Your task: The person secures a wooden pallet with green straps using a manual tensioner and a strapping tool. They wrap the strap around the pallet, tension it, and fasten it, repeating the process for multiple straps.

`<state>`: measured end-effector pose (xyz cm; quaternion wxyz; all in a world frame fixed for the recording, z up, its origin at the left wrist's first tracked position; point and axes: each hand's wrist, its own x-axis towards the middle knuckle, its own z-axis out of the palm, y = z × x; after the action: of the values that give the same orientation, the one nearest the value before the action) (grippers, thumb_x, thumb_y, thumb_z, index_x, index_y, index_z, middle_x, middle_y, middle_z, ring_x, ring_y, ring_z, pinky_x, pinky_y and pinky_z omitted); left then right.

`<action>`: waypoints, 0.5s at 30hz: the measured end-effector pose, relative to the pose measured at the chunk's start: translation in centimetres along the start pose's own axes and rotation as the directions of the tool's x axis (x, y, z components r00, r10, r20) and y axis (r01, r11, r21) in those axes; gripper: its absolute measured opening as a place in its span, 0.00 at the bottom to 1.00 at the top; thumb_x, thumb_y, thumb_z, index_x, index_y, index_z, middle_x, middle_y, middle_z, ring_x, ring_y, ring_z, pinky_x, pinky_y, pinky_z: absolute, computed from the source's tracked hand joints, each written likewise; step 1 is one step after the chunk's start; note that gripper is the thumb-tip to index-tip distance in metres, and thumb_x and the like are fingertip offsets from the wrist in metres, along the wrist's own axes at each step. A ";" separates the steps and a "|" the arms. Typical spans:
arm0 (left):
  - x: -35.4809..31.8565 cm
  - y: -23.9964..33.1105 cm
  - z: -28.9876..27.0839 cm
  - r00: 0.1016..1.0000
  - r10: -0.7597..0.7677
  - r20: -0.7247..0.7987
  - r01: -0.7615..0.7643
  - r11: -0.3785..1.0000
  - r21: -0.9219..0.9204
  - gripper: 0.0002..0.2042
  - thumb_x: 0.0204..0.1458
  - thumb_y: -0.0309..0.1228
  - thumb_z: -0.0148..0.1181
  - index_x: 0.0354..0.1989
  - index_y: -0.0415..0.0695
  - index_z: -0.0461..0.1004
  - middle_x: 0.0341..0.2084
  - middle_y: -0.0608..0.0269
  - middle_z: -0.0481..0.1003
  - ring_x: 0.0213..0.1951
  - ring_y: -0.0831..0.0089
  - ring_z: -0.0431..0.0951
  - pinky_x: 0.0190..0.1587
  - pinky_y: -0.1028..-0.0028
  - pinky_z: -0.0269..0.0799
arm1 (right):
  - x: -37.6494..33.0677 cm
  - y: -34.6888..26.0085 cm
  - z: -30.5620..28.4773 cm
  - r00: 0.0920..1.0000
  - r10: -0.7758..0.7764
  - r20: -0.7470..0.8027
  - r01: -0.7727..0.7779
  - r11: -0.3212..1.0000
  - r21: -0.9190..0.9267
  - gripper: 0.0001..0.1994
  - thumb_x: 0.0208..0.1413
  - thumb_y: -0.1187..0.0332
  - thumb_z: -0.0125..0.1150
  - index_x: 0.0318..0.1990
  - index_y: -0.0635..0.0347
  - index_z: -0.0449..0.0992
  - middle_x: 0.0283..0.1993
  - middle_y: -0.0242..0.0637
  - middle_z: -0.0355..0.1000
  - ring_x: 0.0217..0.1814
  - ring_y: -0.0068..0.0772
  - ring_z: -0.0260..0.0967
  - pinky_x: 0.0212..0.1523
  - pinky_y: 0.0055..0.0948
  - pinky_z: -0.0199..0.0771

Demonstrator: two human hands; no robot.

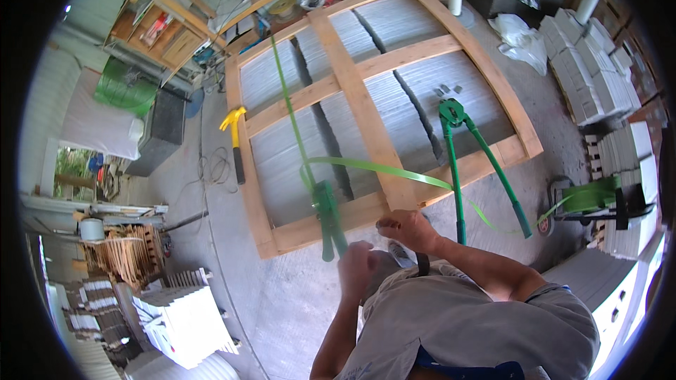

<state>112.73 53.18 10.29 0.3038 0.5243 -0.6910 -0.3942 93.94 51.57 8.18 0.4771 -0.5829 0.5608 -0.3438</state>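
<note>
From my remote post, saw blurred left hand (355, 267) at handle end of green metal strapping tool (324, 203), near front rail of timber-framed crate (352, 91); closure unclear. Right hand (412, 231) half-curled beside crate; couldn't tell hold. Faint lettering (358, 370) marked grey shirt (486, 331). Bright-green plastic strap (394, 169), long-handled green cutter (454, 115) crossed crate.

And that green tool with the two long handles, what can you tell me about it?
The long-handled green tool looks like painted metal: a chunky head and two slim handles spread in a V, ending in darker grips. It lies across the wooden frame, head over the grey sheets, handles reaching past the near edge. Small grey pieces lie beyond its head. A green strap crosses one handle; contact is unclear.
</note>
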 end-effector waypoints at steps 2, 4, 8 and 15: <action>-0.1 -0.8 -2.5 0.960 -0.275 -0.054 0.251 0.930 -0.268 0.09 0.55 0.32 0.52 0.28 0.40 0.72 0.16 0.62 0.71 0.16 0.75 0.69 0.18 0.76 0.63 | 2.0 0.5 0.4 0.994 0.087 0.066 -0.090 0.995 0.040 0.14 0.53 0.62 0.58 0.42 0.60 0.78 0.35 0.43 0.76 0.36 0.38 0.75 0.40 0.33 0.72; 0.6 -2.8 -5.2 0.850 -0.519 -0.091 0.398 0.745 -0.536 0.09 0.55 0.32 0.52 0.27 0.39 0.71 0.15 0.62 0.70 0.15 0.75 0.68 0.17 0.76 0.61 | 4.1 1.4 1.4 0.982 0.139 0.126 -0.151 0.984 0.096 0.15 0.53 0.62 0.58 0.42 0.62 0.78 0.33 0.43 0.77 0.35 0.36 0.75 0.40 0.32 0.72; 4.7 -11.8 -8.3 0.797 -0.580 -0.170 0.387 0.705 -0.594 0.12 0.58 0.35 0.49 0.32 0.37 0.72 0.18 0.60 0.72 0.15 0.77 0.68 0.16 0.78 0.61 | 9.1 3.6 5.2 0.944 0.317 0.087 -0.328 0.899 0.289 0.15 0.50 0.63 0.60 0.40 0.67 0.78 0.27 0.37 0.75 0.30 0.24 0.72 0.32 0.25 0.71; 16.0 -29.9 -6.1 0.920 -0.381 -0.095 0.337 0.890 -0.308 0.11 0.56 0.36 0.52 0.36 0.41 0.75 0.26 0.64 0.76 0.26 0.75 0.74 0.29 0.75 0.70 | 20.2 5.7 11.4 0.922 0.327 -0.209 -0.284 0.935 0.213 0.14 0.48 0.61 0.62 0.33 0.65 0.79 0.22 0.34 0.73 0.25 0.23 0.69 0.29 0.26 0.69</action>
<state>128.04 32.17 -12.36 0.3500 0.6224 -0.4925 -0.4976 105.45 34.14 -3.45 0.5036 -0.3967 0.6657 -0.3818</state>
